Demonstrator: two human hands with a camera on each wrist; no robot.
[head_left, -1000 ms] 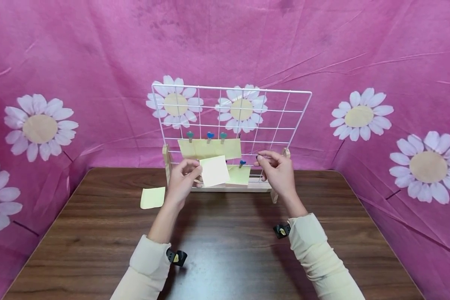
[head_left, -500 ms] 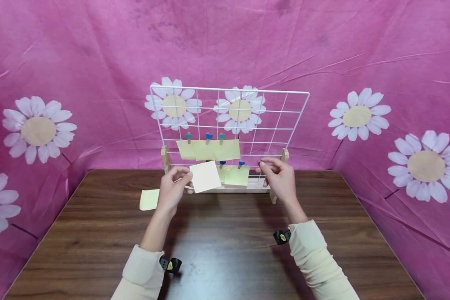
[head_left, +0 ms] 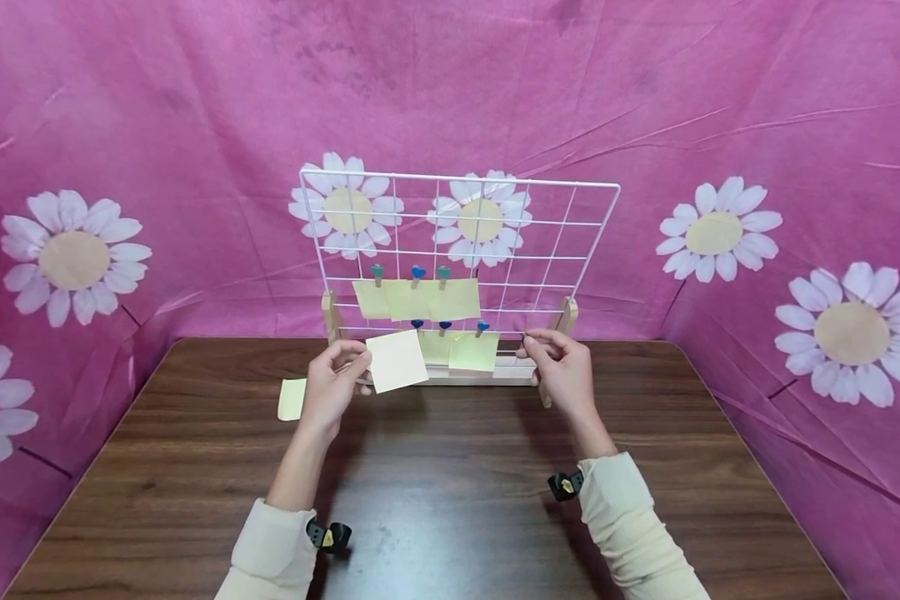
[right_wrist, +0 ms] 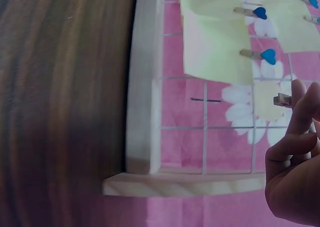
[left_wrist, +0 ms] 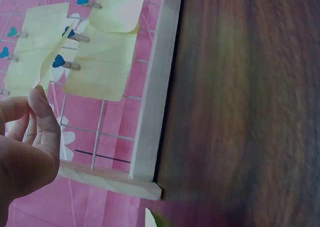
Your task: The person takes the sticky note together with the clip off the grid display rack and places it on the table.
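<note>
My left hand (head_left: pixel 332 382) pinches a pale yellow sticky note (head_left: pixel 397 362) by its left edge, in front of the lower left of a white wire grid (head_left: pixel 461 178). The left wrist view shows this note (left_wrist: pixel 54 54) edge-on, between thumb and fingers. At the grid's lower right, my right hand (head_left: pixel 566 373) pinches a small wooden clothespin (right_wrist: pixel 282 100), its head hidden by the fingers. Heart-topped clothespins (head_left: pixel 417 273), blue and teal, hold an upper row of yellow notes (head_left: pixel 461 300). Below hangs a second row of notes (head_left: pixel 474 353) under blue-hearted clothespins (head_left: pixel 482 327).
Wooden side supports (head_left: pixel 567 317) and a pale base bar (head_left: pixel 487 377) carry the grid on a dark brown table (head_left: pixel 435 500). Another yellow sticky note (head_left: pixel 290 400) lies on the table at left, partly behind my left hand. Pink daisy-printed cloth (head_left: pixel 450 83) surrounds the table.
My left hand has moved left and down with its sticky note, uncovering lower-row clothespins and covering part of the table note. My right hand has lowered slightly, still pinching the clothespin.
</note>
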